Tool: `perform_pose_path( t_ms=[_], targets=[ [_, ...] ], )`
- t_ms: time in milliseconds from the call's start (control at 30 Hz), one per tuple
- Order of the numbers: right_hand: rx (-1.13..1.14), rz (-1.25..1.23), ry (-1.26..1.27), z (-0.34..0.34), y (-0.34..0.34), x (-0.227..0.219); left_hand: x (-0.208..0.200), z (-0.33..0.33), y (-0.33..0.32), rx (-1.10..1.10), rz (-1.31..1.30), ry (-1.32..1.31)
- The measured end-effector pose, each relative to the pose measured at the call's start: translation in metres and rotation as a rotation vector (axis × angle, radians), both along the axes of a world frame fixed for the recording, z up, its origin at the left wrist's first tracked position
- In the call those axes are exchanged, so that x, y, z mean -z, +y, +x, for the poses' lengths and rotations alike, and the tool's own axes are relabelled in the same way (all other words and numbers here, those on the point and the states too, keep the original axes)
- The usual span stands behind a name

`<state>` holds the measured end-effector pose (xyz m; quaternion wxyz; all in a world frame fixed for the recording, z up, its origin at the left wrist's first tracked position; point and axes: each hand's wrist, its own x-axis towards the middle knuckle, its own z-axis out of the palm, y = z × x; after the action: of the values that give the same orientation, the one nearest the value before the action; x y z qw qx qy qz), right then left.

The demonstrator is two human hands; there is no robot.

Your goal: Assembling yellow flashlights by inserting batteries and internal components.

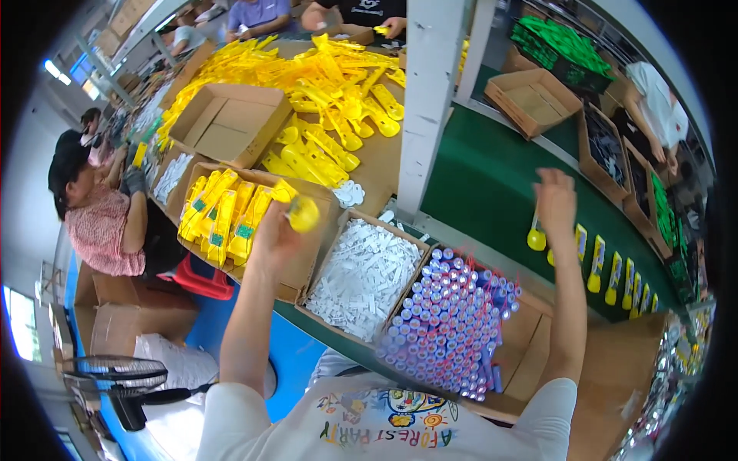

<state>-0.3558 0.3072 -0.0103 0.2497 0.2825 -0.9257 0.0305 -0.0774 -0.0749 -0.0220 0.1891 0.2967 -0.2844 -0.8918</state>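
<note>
The left hand (275,237) grips 1 yellow scoop (304,215), bowl end free, above a carton (301,257). The right hand (555,203) — pinching or loose, I cannot tell — is over the green belt (480,165). Purple cylinders (446,315) sit between both, presumably for easy reach.

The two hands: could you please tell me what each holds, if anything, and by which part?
Left hand: a yellow scoop, apparently near its round end. Right hand: blurred at another scoop; a hold cannot be told.
</note>
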Motion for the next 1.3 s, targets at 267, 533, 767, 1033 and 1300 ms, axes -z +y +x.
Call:
perform_pose_path(
  t_ms=[267, 533, 767, 1033, 1300],
  targets=[
    [-1.143, -0.164, 0.189, 0.229, -0.076, -0.048, -0.025, 0.066, 0.142, 0.527, -0.169, 0.111],
    [-0.773, -0.937, -1.034, 0.259, -0.063, -0.021, -0.010, 0.072, 0.175, 0.654, -0.022, 0.187],
    [-0.495, -0.817, -0.653, 0.284, -0.065, -0.024, 0.013, 0.081, 0.193, 0.525, -0.961, 0.344],
    [-0.472, -0.663, -0.400, 0.298, -0.021, 0.012, 0.022, 0.083, 0.192, 0.561, -0.615, 0.120],
    [0.163, -0.949, -1.352, 0.208, 0.097, 0.077, 0.007, 0.086, 0.207, 0.843, -0.660, 0.308]
  ],
)
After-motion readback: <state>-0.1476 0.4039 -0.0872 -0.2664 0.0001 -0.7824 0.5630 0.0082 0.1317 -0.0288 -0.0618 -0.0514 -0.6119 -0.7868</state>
